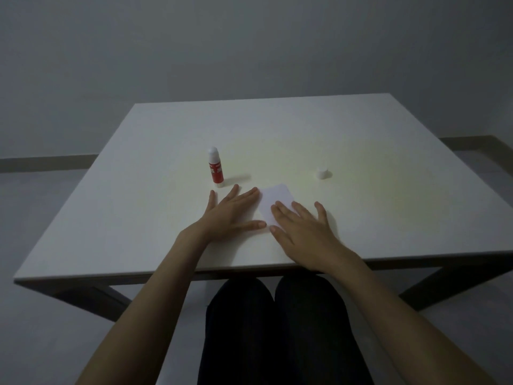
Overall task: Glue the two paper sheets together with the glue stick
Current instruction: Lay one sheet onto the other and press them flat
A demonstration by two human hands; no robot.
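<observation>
Small white paper sheet [274, 202] under flat right hand [301, 232], fingers spread; left hand [229, 211] flat, splayed, just beside it; second sheet indistinguishable, likely already stacked; red glue stick [215, 169] upright, uncapped, beyond left hand; white cap [322, 173] beyond right; pressing stage, probably nearly done.

We reach forward with both bare forearms. Our left hand [227, 212] lies flat, palm down, fingers spread and angled rightward, thumb stretched toward the other hand. Our right hand [302, 232] lies flat too, fingers splayed and pointing forward-left, the two hands close together.
</observation>
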